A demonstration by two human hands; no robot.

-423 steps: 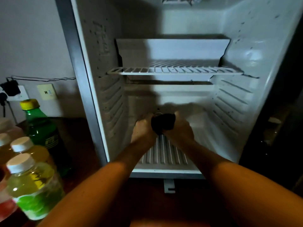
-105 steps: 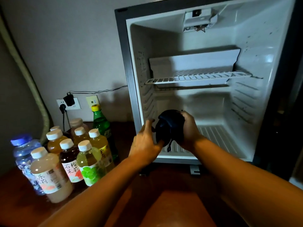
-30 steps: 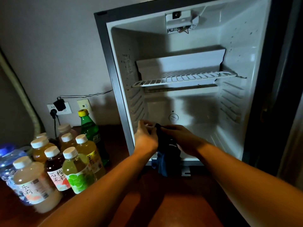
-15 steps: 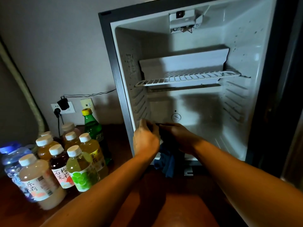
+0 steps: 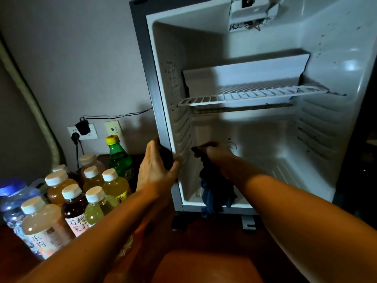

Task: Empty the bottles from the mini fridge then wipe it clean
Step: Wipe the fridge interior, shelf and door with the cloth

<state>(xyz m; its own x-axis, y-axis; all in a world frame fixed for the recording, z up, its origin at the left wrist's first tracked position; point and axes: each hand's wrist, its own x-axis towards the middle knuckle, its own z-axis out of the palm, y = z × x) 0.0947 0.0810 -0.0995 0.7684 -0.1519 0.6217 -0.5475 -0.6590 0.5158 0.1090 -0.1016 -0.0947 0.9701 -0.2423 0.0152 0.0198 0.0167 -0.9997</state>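
We hold the mini fridge (image 5: 255, 129) open in front of us; its cavity carries no bottles. Our left hand (image 5: 157, 170) wraps the lower part of the left front frame (image 5: 155, 94), thumb on the white inner lip and fingers around the dark outer edge, so this grip is closed on the frame. Our right hand (image 5: 216, 156) reaches into the lower compartment near the ribbed left inner wall (image 5: 183, 129). Its grip is closed on a dark blue cloth (image 5: 214, 193), which hangs down past the front sill (image 5: 230, 209) of the cabinet.

Clearance: the lower compartment is open to the right of the cloth, across the slatted floor to the ribbed right wall (image 5: 314, 137). Above, a white wire shelf (image 5: 253, 94) spans the full width and bounds the compartment. A control unit (image 5: 251, 13) is mounted on the ceiling of the cavity.

Condition: the white liner shows dark specks on both side walls, most visibly on the upper right wall.

The bottles (image 5: 77, 199) stand grouped upright on the dark wooden bench (image 5: 204, 237) to the left of the fridge, close together. Most have white caps; one green bottle (image 5: 120, 158) with a yellow cap stands nearest the fridge, and a blue-capped water bottle (image 5: 12, 199) stands at the far left. A wall socket (image 5: 83, 131) with a plugged adapter sits behind them.
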